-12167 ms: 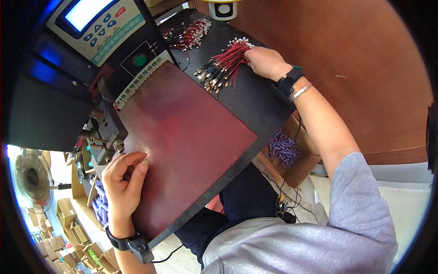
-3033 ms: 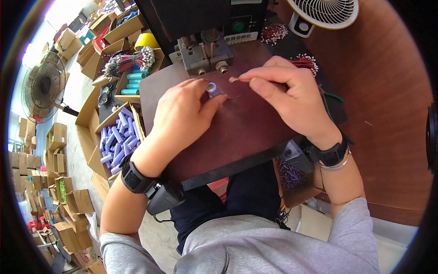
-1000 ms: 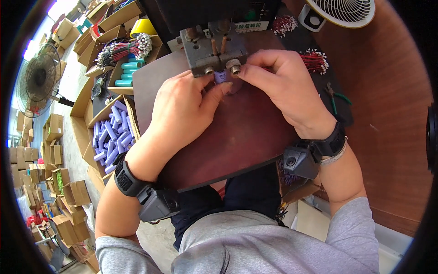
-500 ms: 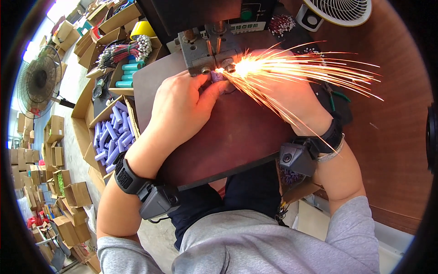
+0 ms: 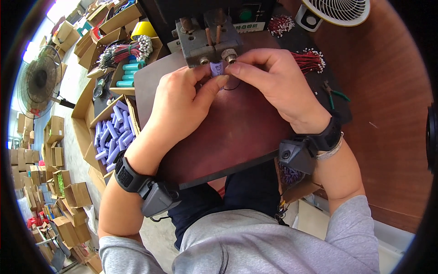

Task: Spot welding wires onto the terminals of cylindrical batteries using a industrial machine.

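Under the head of a spot welding machine (image 5: pixel 210 43), with its two copper electrodes, my left hand (image 5: pixel 185 91) grips a purple cylindrical battery cell (image 5: pixel 216 69) between thumb and fingers. The cell's far end reaches up to the welder's head. Just to its right, my right hand (image 5: pixel 271 75) is closed in a pinch beside the right clamp screw (image 5: pixel 232 55). What sits in that pinch is too small to make out. A thin dark wire (image 5: pixel 232 87) curves from below the cell toward my right fingers. Beneath both hands lies a dark reddish worktop (image 5: pixel 214 132).
A carton of purple cells (image 5: pixel 112 132) stands left of the worktop, with teal cells (image 5: pixel 130 75) and bundled wires (image 5: pixel 125 52) behind. On the right lie red wires (image 5: pixel 310 60) and green-handled pliers (image 5: pixel 335 94). A small fan (image 5: pixel 337 11) stands at the far right.
The bright spray of sparks from the welder's tip, which flew to the right across my right hand, has gone. Both hands remain nearly in place, the left one still on the battery cell.
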### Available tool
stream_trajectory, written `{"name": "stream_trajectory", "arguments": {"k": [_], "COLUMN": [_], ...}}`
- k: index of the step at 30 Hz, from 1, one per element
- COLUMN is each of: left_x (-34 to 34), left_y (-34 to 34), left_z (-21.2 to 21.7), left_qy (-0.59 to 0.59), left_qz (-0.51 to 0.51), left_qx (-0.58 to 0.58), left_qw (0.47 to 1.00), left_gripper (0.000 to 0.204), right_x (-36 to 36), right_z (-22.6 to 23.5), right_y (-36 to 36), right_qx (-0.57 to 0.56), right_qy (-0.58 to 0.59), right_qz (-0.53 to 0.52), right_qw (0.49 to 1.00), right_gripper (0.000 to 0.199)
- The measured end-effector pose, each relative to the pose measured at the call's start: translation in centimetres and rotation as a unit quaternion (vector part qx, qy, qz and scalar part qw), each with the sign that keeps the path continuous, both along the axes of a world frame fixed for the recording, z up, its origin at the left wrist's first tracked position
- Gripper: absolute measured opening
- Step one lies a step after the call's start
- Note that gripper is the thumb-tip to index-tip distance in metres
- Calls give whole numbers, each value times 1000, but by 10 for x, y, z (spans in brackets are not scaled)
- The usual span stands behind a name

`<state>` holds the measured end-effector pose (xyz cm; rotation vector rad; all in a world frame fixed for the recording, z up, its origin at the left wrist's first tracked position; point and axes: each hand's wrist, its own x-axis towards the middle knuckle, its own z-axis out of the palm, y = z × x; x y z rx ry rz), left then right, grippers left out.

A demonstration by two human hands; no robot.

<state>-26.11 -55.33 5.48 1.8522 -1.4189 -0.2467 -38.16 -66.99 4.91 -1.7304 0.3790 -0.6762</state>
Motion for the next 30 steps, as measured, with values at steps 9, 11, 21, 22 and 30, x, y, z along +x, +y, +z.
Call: {"name": "stream_trajectory", "arguments": {"k": [9,11,21,22,30], "left_x": [0,-1,-1,0,-4], "left_y": [-2,-2,4,4,6], "left_z": [-7,-5,0,-1,-9], "left_qy": [-71,-63,-91,-94,-2], "left_qz": [-7,-5,-18,-21,-92], "left_qx": [-12,-1,8,7,-16], "left_qw": [997,998,996,995,996], "left_gripper": [16,16,16,16,20], "right_x": [-1,0,1,-1,-79], "right_z": [-2,-2,-1,1,39], "right_y": [-3,-2,2,2,7], "right_qx": [9,16,47,33,-148], "right_qy": [8,0,-12,19,89], "right_qz": [12,9,30,43,-3], "right_qw": [1000,1000,998,998,985], "right_gripper": [16,16,14,14,11]}}
